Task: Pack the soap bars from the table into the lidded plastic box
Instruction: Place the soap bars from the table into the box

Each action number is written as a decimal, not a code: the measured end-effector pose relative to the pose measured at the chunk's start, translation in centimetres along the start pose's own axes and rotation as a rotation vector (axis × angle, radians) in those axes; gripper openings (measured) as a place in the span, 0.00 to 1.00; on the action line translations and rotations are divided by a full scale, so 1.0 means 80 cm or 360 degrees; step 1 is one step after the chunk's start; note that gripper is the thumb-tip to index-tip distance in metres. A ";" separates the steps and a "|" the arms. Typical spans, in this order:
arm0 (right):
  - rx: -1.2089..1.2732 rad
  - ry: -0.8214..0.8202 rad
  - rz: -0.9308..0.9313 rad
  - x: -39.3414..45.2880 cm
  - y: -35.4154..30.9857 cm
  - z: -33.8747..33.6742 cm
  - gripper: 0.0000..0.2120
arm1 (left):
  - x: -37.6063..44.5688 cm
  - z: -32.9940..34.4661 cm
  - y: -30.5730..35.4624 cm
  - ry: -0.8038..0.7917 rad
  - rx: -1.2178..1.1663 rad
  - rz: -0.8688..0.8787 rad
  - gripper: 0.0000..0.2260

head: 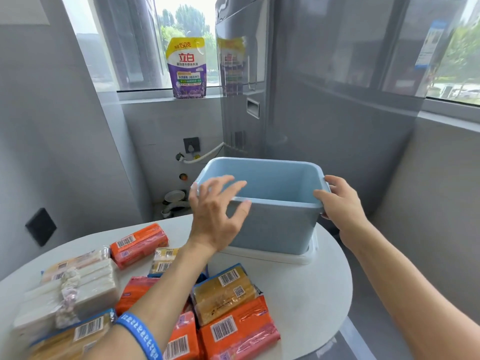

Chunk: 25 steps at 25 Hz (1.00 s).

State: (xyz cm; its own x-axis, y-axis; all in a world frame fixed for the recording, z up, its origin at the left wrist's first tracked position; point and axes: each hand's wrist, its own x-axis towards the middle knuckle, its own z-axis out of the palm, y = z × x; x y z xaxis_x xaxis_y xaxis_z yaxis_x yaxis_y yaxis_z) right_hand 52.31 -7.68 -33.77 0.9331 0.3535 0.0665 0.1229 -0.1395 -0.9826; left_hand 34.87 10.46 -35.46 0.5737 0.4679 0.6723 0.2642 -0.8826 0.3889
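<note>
Up front in the head view, the blue plastic box (272,222) stands open-topped at the far edge of the round white tabletop (306,294), sitting on what looks like its white lid (291,257). The left hand (215,216) reaches forward with its back to the camera, fingers spread wide and slightly curled. Its fingertips lie over the near rim at the box's left end, and it holds nothing. The left forearm runs diagonally up from the lower left, crossing above the soap bars, with a blue wristband (139,336) around it low in the frame.

The right hand (340,201) is closed around the right end of the box at the rim, thumb lying along the near edge and fingers wrapped around the handle side. The right forearm stretches in from the lower right corner, fairly straight.

Wrapped soap bars (228,292) lie in a loose cluster on the near left of the tabletop, orange, yellow and pale white packs, some touching or overlapping; none shows inside the box. Behind, a detergent pouch (187,67) stands upright on the window sill (166,96), next to a tall grey appliance (311,74).
</note>
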 end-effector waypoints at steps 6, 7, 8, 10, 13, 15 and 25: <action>0.0069 0.0012 -0.0008 0.003 0.006 0.002 0.23 | 0.005 -0.012 -0.039 -0.0249 -0.0963 -0.0932 0.25; 0.0073 0.0007 -0.0004 0.002 0.006 0.001 0.23 | 0.005 -0.012 -0.039 -0.0237 -0.0990 -0.0913 0.24; 0.0074 0.0001 0.0001 0.001 0.006 0.001 0.23 | 0.004 -0.011 -0.037 -0.0219 -0.1001 -0.0891 0.24; 0.0076 -0.0007 -0.0001 -0.002 0.005 -0.001 0.23 | 0.005 -0.008 -0.035 -0.0206 -0.1019 -0.0898 0.25; 0.0073 -0.0023 -0.0011 -0.004 0.005 0.002 0.23 | 0.009 -0.007 -0.041 -0.0238 -0.1068 -0.0971 0.26; 0.0058 -0.0037 -0.0011 -0.005 0.006 0.004 0.24 | 0.009 -0.007 -0.047 -0.0250 -0.1116 -0.1015 0.28; -0.0201 0.0113 -0.0011 -0.014 0.002 0.007 0.21 | 0.005 -0.011 -0.052 -0.0278 -0.1105 -0.1048 0.26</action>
State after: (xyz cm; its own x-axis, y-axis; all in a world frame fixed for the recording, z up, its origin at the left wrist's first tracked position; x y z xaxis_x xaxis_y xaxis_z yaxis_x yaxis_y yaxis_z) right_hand 51.06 -7.54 -34.10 0.9531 0.2892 0.0896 0.1666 -0.2540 -0.9527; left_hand 33.28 14.36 -36.25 0.5965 0.7956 0.1058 0.0896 -0.1970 0.9763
